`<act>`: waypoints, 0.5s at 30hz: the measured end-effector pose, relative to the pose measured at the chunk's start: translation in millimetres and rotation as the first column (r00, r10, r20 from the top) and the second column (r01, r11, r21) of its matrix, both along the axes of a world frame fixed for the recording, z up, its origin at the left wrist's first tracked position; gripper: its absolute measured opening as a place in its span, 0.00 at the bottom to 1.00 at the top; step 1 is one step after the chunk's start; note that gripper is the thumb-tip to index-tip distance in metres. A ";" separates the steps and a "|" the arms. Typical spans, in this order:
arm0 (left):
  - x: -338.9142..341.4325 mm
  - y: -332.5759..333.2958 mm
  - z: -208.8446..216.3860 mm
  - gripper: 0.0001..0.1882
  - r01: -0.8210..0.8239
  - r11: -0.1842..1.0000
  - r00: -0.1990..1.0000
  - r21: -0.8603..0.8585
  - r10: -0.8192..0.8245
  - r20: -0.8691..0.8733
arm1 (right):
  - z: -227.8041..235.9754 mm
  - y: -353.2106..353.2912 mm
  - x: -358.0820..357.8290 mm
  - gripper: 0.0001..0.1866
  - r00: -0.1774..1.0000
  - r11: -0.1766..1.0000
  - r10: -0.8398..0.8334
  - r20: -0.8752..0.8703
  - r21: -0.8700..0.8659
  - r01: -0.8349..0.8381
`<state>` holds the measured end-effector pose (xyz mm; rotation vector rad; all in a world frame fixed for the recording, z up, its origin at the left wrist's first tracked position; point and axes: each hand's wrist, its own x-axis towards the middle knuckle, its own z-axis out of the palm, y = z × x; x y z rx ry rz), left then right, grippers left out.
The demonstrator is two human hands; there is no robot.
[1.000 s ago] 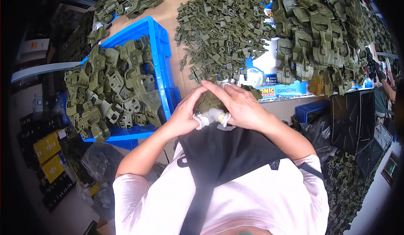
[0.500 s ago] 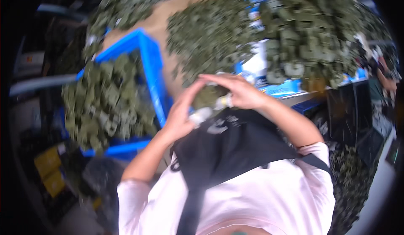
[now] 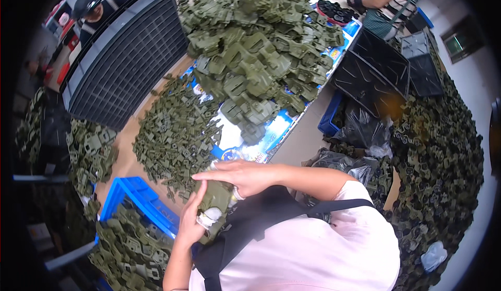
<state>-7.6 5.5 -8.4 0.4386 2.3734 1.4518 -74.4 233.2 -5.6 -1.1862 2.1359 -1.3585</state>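
A: Where is the green part [image 3: 217, 193], and how is it held?

B: Between left hand [image 3: 191, 226] and right hand [image 3: 251, 178], the fingers of both clamped on it.

A: What is done, what is left?

B: Its completion cannot be told. Just left, the blue bin [image 3: 155, 212] holds many parts; beyond, small pieces [image 3: 169, 129] and a large pile [image 3: 255, 56] lie loose, suggesting much remains.

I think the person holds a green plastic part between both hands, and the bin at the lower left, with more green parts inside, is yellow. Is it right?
Not quite: the bin is blue, as the head view shows. The left hand and right hand do hold a green plastic part.
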 end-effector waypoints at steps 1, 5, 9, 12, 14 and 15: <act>-0.9 -10.5 -1.9 0.43 0.034 0.992 0.994 -0.119 -0.046 -0.104 | -7.7 6.3 4.6 0.48 0.999 0.998 -0.041 0.001 -0.037 0.041; -4.7 -26.2 22.6 0.66 -0.420 0.817 0.891 0.395 0.288 0.351 | -15.8 33.2 13.6 0.43 0.928 0.891 -0.349 0.128 -0.263 0.371; 3.9 -25.7 0.6 0.66 -0.369 0.830 0.926 0.418 0.367 0.088 | -8.0 27.8 25.0 0.40 0.926 0.937 -0.298 0.232 -0.111 0.330; 0.3 -10.6 19.5 0.54 -0.368 0.771 0.903 0.519 0.431 0.000 | -7.3 32.2 16.7 0.38 0.957 0.950 -0.278 0.077 -0.128 0.286; 3.6 -18.7 21.4 0.50 -0.447 0.776 0.888 0.444 0.445 0.115 | -1.4 35.3 13.5 0.34 0.963 0.951 -0.263 0.054 -0.152 0.268; 4.9 -18.7 21.7 0.49 -0.438 0.788 0.888 0.433 0.454 0.071 | -3.0 34.6 13.0 0.34 0.961 0.950 -0.273 0.049 -0.141 0.277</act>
